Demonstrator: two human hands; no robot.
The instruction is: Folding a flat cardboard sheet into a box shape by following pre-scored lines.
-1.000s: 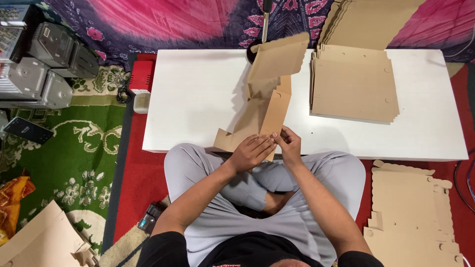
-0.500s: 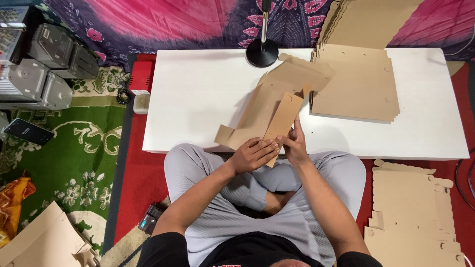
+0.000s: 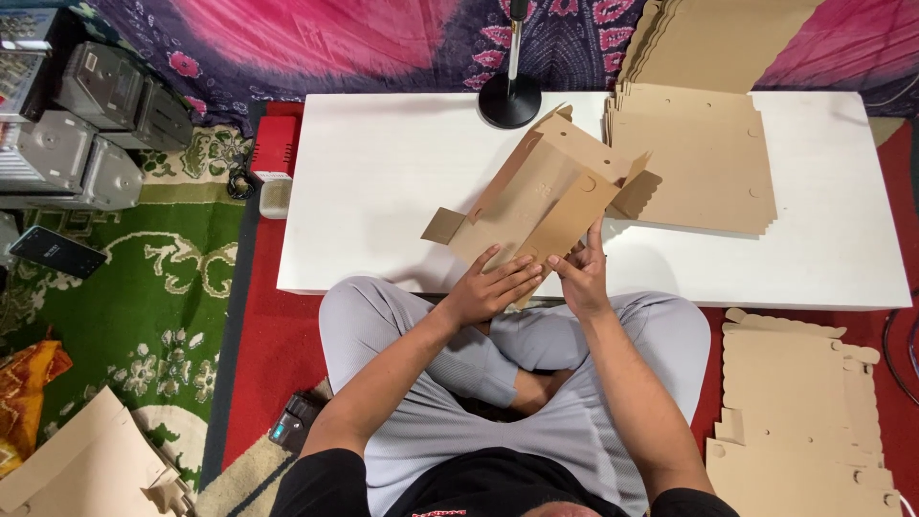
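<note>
I sit cross-legged at a low white table [image 3: 383,172]. Both hands hold a brown die-cut cardboard box blank [image 3: 536,191] that lies tilted over the table's near edge, its flaps partly folded up. My left hand [image 3: 488,287] presses flat on the blank's near end, fingers spread. My right hand [image 3: 582,273] grips the near right flap between thumb and fingers. A stack of flat cardboard blanks [image 3: 704,163] lies on the table just right of the held piece.
A black round lamp base [image 3: 509,101] with a pole stands at the table's far edge. More cardboard blanks [image 3: 804,412] lie on the red floor at right. Grey metal boxes [image 3: 86,124], a phone [image 3: 57,254] and cardboard pieces [image 3: 86,469] lie left.
The held blank has swung from standing upright to lying lower and flatter toward the right. My hands have stayed on its near end.
</note>
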